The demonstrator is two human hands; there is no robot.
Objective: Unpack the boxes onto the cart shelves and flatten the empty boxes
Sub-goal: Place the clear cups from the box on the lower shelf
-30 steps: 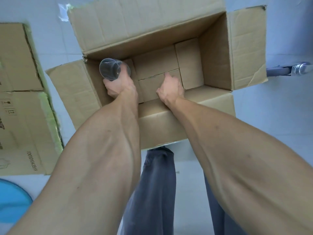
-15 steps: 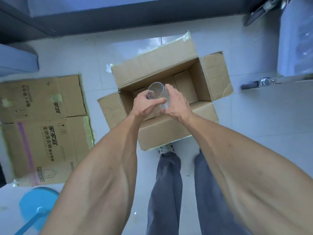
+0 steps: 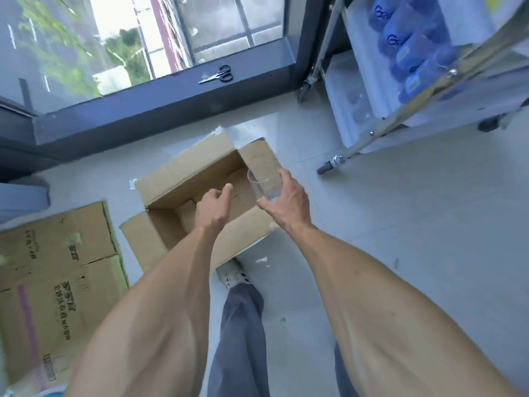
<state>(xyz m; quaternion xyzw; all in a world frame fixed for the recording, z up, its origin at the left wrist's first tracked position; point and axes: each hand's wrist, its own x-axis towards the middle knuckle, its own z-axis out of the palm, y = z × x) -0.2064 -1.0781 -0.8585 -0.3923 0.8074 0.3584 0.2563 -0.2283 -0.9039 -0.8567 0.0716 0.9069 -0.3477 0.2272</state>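
Pale tiled floor [image 3: 400, 224], open cardboard box [image 3: 183, 181], flattened box [image 3: 51, 282] beside it, wheeled cart [image 3: 372, 133]

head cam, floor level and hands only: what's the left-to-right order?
flattened box → open box → left hand, nothing in its grip → glass → right hand holding the glass → cart

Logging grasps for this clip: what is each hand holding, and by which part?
Right hand grips the glass around its lower body and base. Left hand holds nothing.
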